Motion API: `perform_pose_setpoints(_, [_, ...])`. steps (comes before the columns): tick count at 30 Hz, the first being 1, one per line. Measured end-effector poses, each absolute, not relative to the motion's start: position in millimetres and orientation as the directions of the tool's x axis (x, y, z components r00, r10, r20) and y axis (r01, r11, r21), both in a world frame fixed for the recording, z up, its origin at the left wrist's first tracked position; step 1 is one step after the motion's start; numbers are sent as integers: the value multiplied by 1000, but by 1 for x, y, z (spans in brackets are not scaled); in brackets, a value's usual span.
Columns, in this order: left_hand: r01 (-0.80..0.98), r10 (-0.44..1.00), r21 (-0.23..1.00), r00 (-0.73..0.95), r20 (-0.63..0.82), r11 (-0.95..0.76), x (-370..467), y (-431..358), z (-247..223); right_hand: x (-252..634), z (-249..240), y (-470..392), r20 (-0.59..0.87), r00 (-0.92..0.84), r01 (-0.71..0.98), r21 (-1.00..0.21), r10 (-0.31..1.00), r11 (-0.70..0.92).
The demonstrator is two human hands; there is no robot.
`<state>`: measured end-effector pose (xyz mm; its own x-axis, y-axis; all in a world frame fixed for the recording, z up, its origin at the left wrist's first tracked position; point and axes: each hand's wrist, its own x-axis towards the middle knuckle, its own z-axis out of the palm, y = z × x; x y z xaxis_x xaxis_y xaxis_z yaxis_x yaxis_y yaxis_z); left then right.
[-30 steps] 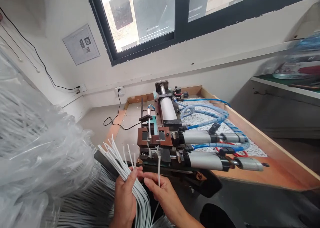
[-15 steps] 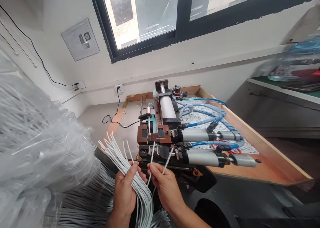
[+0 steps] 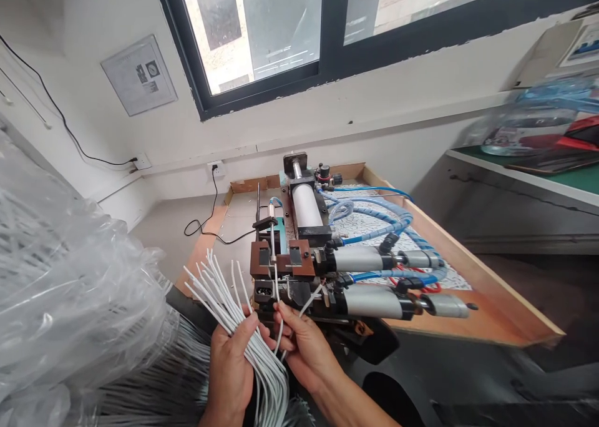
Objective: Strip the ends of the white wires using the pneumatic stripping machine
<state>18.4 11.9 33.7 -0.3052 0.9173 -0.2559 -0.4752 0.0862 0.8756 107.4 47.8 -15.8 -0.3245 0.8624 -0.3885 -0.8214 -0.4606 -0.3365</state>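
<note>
A bundle of white wires (image 3: 267,368) lies in my left hand (image 3: 233,364), which is closed round it, the wire ends fanned out to the upper left. My right hand (image 3: 309,346) pinches a single white wire (image 3: 277,289) between thumb and finger; its tip reaches the front of the machine (image 3: 282,260) with brown blocks. A second white wire (image 3: 309,300) passes behind my right thumb and slants up to the right. My hands are side by side just in front of the machine.
Clear plastic bags (image 3: 70,277) with many wires fill the left side. Metal cylinders (image 3: 374,300) and blue hoses (image 3: 397,215) sit right of the machine, inside a wooden-edged tray (image 3: 486,289). A green shelf (image 3: 561,180) holds a plastic bottle (image 3: 528,130).
My right hand has brought the pinched wire up to the machine's brown blocks. The view has shifted slightly, showing more of the shelf. My left hand still grips the bundle.
</note>
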Motion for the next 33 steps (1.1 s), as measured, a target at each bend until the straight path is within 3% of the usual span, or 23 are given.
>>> perform_pose_setpoints(11, [-502,928,863,-292,-229,55,22,15,35,107,-5,51,-473,-373,-840,-195,798,-507])
perform_pose_setpoints(17, [-510,905,859,-348,-246,37,23,16,35,106,-6,54,-442,-433,-804,-204,785,-559])
perform_pose_setpoints(21, [-502,867,864,-415,-276,35,21,17,32,108,-2,48,-426,-380,-768,-349,821,-537])
perform_pose_setpoints(28, [-488,919,872,-322,-228,45,21,15,27,115,2,29,-147,-280,-539,-794,949,-282])
perform_pose_setpoints(33, [-482,886,868,-342,-312,120,21,11,25,116,-11,25,-158,-161,-447,-869,974,-215])
